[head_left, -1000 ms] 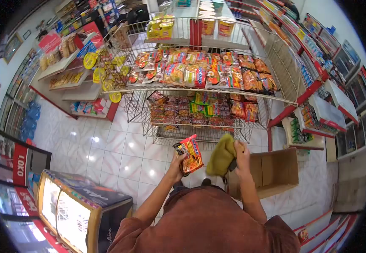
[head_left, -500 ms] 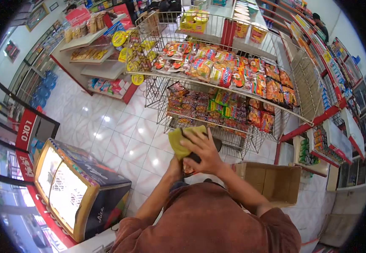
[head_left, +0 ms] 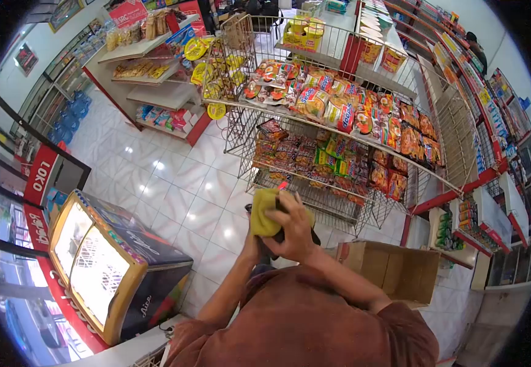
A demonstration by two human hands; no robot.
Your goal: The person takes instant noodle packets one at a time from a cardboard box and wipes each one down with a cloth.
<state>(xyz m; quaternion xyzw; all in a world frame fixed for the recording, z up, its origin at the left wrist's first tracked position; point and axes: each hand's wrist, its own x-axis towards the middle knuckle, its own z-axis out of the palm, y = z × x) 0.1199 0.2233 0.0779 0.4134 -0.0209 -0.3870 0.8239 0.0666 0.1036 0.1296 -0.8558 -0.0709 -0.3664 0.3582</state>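
In front of my chest, my right hand (head_left: 293,232) presses a folded yellow-green cloth (head_left: 266,214), with its fingers bent over the cloth's right side. My left hand (head_left: 252,249) is just below and to the left, its fingers mostly hidden behind the cloth. It seems to hold up something under the cloth. Only a small red tip above the cloth and a dark edge beside my right hand show, so I cannot make out what it is.
A wire rack (head_left: 339,211) with noodle packets (head_left: 326,104) stands ahead. To my right is an open cardboard box (head_left: 412,269) on the tiled floor (head_left: 201,211). A lit freezer (head_left: 149,293) is on the left, and snack shelves (head_left: 155,95) stand farther back. A person (head_left: 476,52) is at the far right.
My right hand has shifted slightly down with the cloth, which is now more bunched. A red tip shows above it. The view has turned a little, so the rack sits farther right.
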